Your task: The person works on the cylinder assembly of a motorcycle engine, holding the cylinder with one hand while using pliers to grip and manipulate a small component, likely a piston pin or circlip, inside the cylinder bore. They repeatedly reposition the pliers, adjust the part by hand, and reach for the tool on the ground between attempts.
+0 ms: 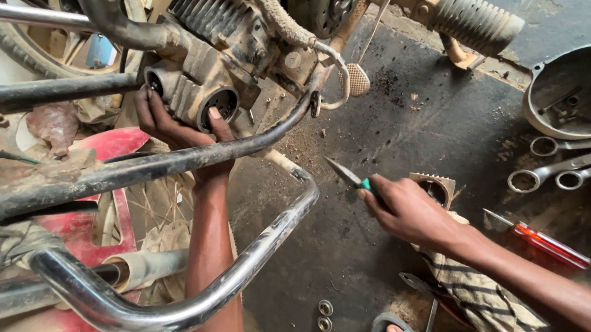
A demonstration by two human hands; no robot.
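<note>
The left hand (173, 122) reaches up between the crash-bar tubes, its fingers wrapped around the grimy engine cylinder (198, 90) beside its round port, steadying it. The right hand (407, 210) hovers over the oily floor (376, 140), fingers clenched on a green-handled blade (351, 176) pointing toward the engine, spanners (562, 170) within reach.

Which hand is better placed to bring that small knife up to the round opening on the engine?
Right. The right hand already holds the knife, blade pointing toward the opening; the left hand grips the engine beside it.
</note>
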